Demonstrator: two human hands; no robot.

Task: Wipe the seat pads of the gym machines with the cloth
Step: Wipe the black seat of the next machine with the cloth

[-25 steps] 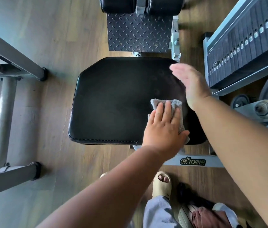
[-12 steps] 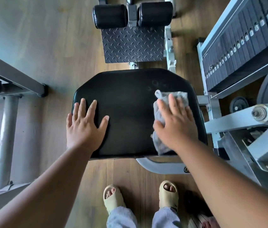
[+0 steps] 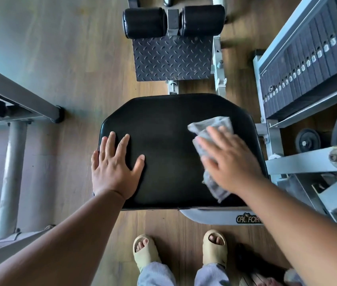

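1. Frame (image 3: 12, 162): grey steel tubing of a neighbouring machine stands on the wood floor (image 3: 70, 58) at the far left, well apart from the pad.
2. Left hand (image 3: 115, 168): lies flat on the left near part of the pad, fingers straight and spread, thumb out to the right. It holds nothing. The little finger sits at the pad's left edge.
3. Pad (image 3: 163, 141): black upholstered seat in the centre of the view, below the person. Its near edge lies just beyond the feet.
4. Footplate (image 3: 172, 58): dark checker plate beyond the pad, with two black rollers (image 3: 173, 22) at its far edge.
5. Sandals (image 3: 214, 247): two beige open-toe sandals on the floor, just short of the pad's near edge.
6. Cloth (image 3: 211, 125): grey, crumpled, on the right part of the pad. One end shows beyond the fingertips; the other end shows near the wrist.
7. Right hand (image 3: 232, 162): presses flat on the cloth, fingers extended, pointing forward and left. The hand is motion-blurred.
8. Weight stack (image 3: 308, 65): dark plates in a grey frame at the right, just beside the pad.
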